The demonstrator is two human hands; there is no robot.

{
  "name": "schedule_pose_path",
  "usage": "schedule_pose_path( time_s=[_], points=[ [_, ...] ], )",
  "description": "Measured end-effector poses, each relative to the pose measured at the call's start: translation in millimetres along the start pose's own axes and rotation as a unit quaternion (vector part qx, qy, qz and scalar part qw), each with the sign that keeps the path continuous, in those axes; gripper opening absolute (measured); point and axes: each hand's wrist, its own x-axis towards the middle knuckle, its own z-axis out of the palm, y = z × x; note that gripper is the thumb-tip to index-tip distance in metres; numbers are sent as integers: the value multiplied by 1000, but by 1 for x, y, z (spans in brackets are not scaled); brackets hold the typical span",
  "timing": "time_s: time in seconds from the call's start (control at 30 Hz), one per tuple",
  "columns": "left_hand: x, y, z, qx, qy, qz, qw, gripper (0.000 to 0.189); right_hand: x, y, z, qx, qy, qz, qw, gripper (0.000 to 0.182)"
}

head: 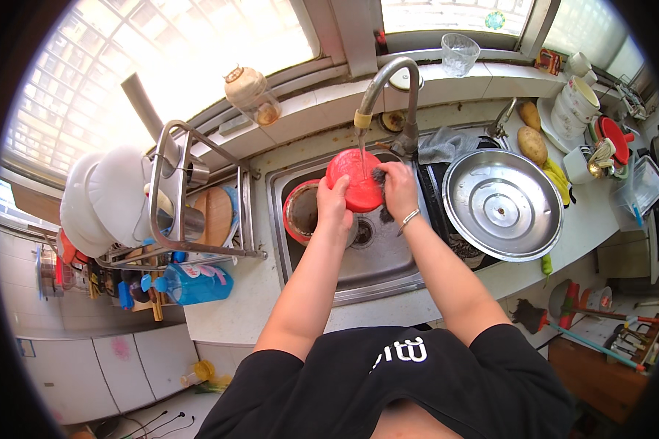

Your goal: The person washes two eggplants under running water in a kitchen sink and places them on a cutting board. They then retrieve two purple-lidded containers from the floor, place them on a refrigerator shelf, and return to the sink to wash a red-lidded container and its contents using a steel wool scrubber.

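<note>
My left hand (335,203) grips the left edge of a round red plastic item (354,181), a bowl or lid, above the steel sink (384,263). Water from the curved faucet (387,68) runs onto it. In my right hand (400,192) is a dark scouring pad (383,211), at the item's right edge. Below and left, inside the sink, sits a red-rimmed round container (302,211) with a dark, stained inside. The drain (364,233) shows below the red item.
A large steel basin (502,206) stands right of the sink, near potatoes (531,145) and stacked bowls (576,107). To the left are a metal dish rack (167,219) and a bottle of blue liquid (197,283). A clear glass (459,55) stands on the window ledge.
</note>
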Motion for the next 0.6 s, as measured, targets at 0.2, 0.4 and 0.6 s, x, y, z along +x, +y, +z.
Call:
schedule_pose_path(
  time_s=[0.2, 0.4, 0.6],
  points=[
    [-15, 0, 4, 67, -23, 32, 997, 25, 2, -24, 7, -11, -29, -53, 998, 18],
    [-18, -5, -7, 45, -35, 8, 998, 31, -9, -10, 5, -6, -4, -4, 1000, 12],
    [-17, 0, -5, 64, -46, 10, 997, 29, 14, -17, 9, -28, -21, -31, 999, 5]
  ],
)
